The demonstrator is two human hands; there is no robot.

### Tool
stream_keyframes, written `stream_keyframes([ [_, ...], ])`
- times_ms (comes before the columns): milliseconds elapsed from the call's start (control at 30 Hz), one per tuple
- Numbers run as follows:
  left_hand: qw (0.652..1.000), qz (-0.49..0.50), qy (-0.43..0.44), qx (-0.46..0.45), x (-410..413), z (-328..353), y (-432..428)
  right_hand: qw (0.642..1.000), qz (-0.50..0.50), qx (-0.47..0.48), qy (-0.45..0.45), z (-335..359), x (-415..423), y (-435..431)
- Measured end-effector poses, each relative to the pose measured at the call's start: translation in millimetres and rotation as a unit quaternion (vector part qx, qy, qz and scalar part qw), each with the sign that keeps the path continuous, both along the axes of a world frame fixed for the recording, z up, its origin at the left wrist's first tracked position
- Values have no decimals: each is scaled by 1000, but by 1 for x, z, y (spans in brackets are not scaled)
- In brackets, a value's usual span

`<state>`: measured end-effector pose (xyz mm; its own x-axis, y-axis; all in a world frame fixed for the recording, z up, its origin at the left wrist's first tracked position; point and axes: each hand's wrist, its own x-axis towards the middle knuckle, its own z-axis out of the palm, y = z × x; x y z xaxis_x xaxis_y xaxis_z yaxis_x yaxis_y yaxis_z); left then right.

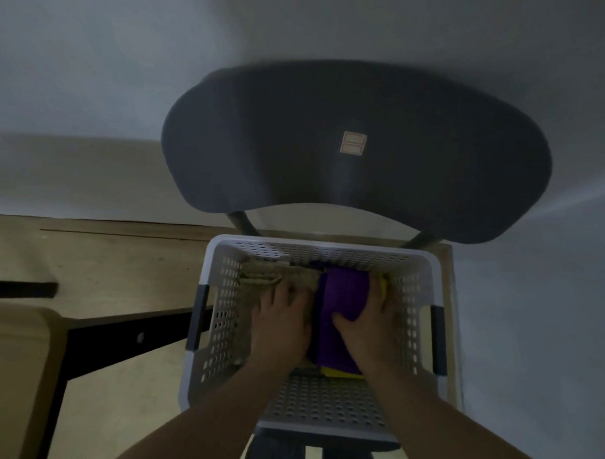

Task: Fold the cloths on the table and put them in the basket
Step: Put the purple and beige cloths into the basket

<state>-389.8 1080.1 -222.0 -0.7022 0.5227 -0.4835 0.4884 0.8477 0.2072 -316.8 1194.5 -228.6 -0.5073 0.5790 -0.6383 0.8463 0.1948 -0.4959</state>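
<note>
Basket [321, 407]: white, perforated, dark handles, standing on a dark chair [325, 142].
Beige cloth [261, 275]: inside the basket, against its left wall.
Purple cloth [344, 289]: folded, inside the basket, right of the beige cloth and touching it.
Yellow cloth [333, 372]: in the basket, showing under the purple cloth's near edge.
Left hand [283, 319]: in the basket, fingers spread flat, pressing on the beige cloth.
Right hand [369, 326]: in the basket, thumb on top of the purple cloth, fingers curled down its right side, gripping it.
</note>
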Motion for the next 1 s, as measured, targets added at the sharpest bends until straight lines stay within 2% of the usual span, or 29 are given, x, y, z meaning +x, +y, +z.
stream_keyframes([
  [33,999,21,12,34,1,-1,2,996,-82,-18,21,-5,1,0],
  [100,992,75,-73,69,6,-2,7,986,-146,-42,67,-8,4,0],
  [167,983,95,-144,65,9,-5,8,988,-121,-27,89,-5,10,0],
  [233,975,101,-181,83,10,-3,11,993,-87,33,78,0,14,3],
  [300,982,58,-162,73,13,1,16,995,-38,75,53,3,17,6],
  [367,995,27,-82,42,15,4,17,995,48,90,0,8,15,4],
  [433,999,27,-29,16,12,7,16,976,155,151,-35,14,10,-1],
  [500,999,19,-45,-18,5,4,9,947,251,198,-37,14,4,-5],
  [600,993,-4,-87,-83,-6,-8,-8,922,348,109,-126,3,1,-9],
  [833,987,-51,-103,-112,-22,-34,-14,906,379,97,-161,-20,-12,-12],
  [1000,990,-56,-71,-109,-21,-24,-20,916,374,91,-116,-10,2,-8],
])
